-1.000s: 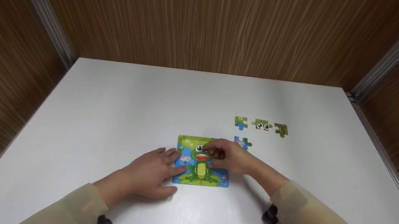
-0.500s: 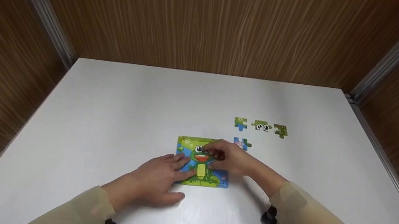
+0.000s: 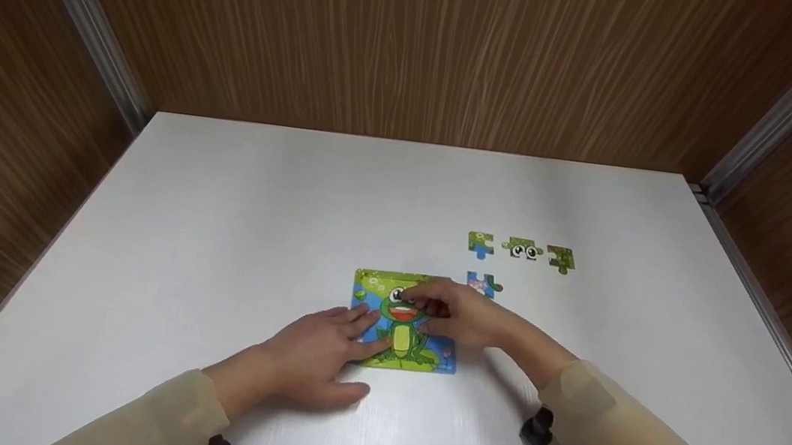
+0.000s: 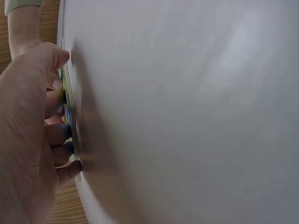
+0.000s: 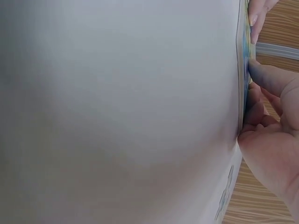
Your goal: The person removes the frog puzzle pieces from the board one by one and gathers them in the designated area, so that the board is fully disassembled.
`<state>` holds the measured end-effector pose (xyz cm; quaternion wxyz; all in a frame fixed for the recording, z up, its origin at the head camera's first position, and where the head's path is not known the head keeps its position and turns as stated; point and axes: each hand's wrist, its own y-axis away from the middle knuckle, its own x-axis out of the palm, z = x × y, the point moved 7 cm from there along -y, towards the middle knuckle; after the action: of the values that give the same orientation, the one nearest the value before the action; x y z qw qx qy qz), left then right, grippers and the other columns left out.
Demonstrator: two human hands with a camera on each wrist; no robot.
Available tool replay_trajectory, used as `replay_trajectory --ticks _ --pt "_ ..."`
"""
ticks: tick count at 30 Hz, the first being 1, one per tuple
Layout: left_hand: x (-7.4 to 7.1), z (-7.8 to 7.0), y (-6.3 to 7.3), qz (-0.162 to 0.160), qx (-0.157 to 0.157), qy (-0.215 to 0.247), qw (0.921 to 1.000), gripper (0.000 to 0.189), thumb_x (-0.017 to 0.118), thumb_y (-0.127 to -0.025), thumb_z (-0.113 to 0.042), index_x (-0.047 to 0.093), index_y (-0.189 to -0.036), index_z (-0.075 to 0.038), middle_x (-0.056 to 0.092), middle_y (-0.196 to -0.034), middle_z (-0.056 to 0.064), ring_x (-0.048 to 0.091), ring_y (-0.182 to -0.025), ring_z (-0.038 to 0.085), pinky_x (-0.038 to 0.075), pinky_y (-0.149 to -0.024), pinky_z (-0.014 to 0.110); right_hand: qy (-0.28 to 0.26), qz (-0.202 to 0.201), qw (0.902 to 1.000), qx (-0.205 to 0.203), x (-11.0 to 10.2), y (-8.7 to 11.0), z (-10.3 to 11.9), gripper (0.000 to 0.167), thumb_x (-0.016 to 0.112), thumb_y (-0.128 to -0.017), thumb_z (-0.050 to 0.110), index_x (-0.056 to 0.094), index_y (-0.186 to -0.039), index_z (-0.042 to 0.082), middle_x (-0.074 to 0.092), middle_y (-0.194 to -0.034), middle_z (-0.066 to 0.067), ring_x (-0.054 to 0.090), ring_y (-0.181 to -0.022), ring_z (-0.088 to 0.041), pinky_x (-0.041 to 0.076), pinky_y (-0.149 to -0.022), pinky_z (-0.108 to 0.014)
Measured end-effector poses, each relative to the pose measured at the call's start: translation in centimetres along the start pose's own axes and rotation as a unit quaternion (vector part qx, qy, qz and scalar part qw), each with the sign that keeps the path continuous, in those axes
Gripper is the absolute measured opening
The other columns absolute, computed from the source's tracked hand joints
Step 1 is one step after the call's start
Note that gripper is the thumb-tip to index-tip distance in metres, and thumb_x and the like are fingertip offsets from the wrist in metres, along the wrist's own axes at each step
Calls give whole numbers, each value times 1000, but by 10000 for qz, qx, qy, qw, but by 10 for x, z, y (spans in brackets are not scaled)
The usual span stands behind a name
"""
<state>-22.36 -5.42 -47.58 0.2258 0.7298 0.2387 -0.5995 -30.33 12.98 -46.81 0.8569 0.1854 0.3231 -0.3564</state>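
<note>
A square frog jigsaw puzzle (image 3: 401, 338) in green and blue lies flat near the middle of the white table. Over its lower left part my left hand (image 3: 311, 359) is spread, fingertips resting on the picture and thumb out on the tabletop. My right hand (image 3: 463, 318) reaches in from the right with curled fingers, index finger by the frog's eye and thumb lower by its body, pinching at a puzzle piece mostly hidden under the hand. In the right wrist view the thumb (image 5: 268, 77) presses on the puzzle's face, seen almost edge-on.
Beyond the puzzle to the right, a loose corner piece (image 3: 482, 244), an eyes piece (image 3: 522, 249) and a dark green piece (image 3: 561, 259) lie in a row. A blue and pink piece (image 3: 480, 284) sits just behind my right hand. A wood-grain panel (image 3: 417, 51) bounds the table's back.
My left hand has slid right, farther onto the puzzle, between the first frame and the second. My right hand keeps its place at the frog's head. The loose pieces lie as before.
</note>
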Motion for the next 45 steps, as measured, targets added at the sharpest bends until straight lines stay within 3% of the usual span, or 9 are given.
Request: replay_trajectory --ticks 10,35,45 --pt "0 -2 0 -19 73 -87 9999 67 50 -103 -55 51 -160 -20 34 -168 20 30 -157 35 31 -126 48 -12 217 9997 135 0 -1 1 51 68 -101 2 59 -151 8 63 -121 -3 55 -101 -18 51 -91 -36" --pt "-2 -2 1 -119 95 3 9999 67 50 -103 -55 52 -159 -19 36 -167 21 31 -157 36 32 -125 50 -64 137 9995 268 -2 -2 1 49 72 -99 2 62 -146 8 61 -118 -3 53 -100 -19 49 -89 -35" --pt "-1 -2 1 21 38 170 9998 67 50 -103 -56 51 -160 -20 34 -168 20 28 -158 34 29 -126 49 -152 149 9995 252 -2 -3 2 48 72 -98 0 62 -143 13 58 -112 -5 51 -97 -21 47 -86 -35"
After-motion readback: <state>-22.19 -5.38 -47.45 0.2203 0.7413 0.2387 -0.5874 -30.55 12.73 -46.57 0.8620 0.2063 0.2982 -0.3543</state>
